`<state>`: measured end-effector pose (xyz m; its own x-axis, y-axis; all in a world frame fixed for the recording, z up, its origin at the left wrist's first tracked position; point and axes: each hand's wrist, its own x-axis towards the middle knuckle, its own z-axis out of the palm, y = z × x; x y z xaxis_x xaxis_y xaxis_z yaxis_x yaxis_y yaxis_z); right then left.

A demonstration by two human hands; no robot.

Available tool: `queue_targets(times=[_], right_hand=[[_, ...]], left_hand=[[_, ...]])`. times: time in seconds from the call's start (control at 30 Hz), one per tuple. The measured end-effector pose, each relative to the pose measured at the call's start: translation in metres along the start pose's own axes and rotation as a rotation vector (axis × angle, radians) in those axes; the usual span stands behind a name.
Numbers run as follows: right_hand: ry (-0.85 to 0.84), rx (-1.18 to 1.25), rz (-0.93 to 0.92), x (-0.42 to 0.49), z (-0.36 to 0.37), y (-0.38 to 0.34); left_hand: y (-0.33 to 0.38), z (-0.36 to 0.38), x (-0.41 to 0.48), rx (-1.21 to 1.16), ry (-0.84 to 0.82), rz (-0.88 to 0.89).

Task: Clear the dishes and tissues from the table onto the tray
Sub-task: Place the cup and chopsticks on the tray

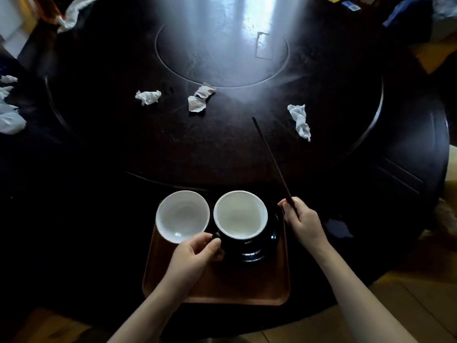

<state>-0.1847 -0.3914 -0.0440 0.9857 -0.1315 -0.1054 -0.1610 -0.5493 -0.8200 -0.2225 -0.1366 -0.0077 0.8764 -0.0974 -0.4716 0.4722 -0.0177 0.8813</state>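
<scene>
A brown tray (247,288) lies at the near edge of the dark round table (173,149). On it a black cup with a white inside (241,215) rests on a black saucer (269,240). My left hand (197,253) pinches the cup's handle. A white bowl (182,216) sits at the tray's far left corner, beside the cup. My right hand (300,219) grips dark chopsticks (272,159) that point away over the table. Crumpled tissues lie further out: one at the left (148,97), torn paper in the middle (199,100), one at the right (300,121).
A raised turntable ring (371,125) with a round centre inset (222,53) covers most of the table. More white tissues lie off the left edge (10,117) and at the far left (70,17). Wooden floor (408,300) shows at the lower right.
</scene>
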Motion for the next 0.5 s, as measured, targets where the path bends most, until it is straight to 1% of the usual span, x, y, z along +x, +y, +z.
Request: queue_targets(times=[0.23,0.4,0.43,0.5], right_hand=[[0.016,-0.033,0.078,-0.014,0.006,0.015],[-0.017,-0.019,0.113,-0.016,0.010,0.015],[-0.021,-0.022,0.117,-0.016,0.010,0.014],[-0.017,-0.036,0.119,-0.015,0.011,0.014]], left_hand=[[-0.027,0.018,0.006,0.162,-0.017,0.027],[-0.023,0.016,0.015,0.284,-0.078,0.066],[-0.022,0.017,0.015,0.279,-0.069,0.069],[-0.021,0.019,0.014,0.194,0.015,0.062]])
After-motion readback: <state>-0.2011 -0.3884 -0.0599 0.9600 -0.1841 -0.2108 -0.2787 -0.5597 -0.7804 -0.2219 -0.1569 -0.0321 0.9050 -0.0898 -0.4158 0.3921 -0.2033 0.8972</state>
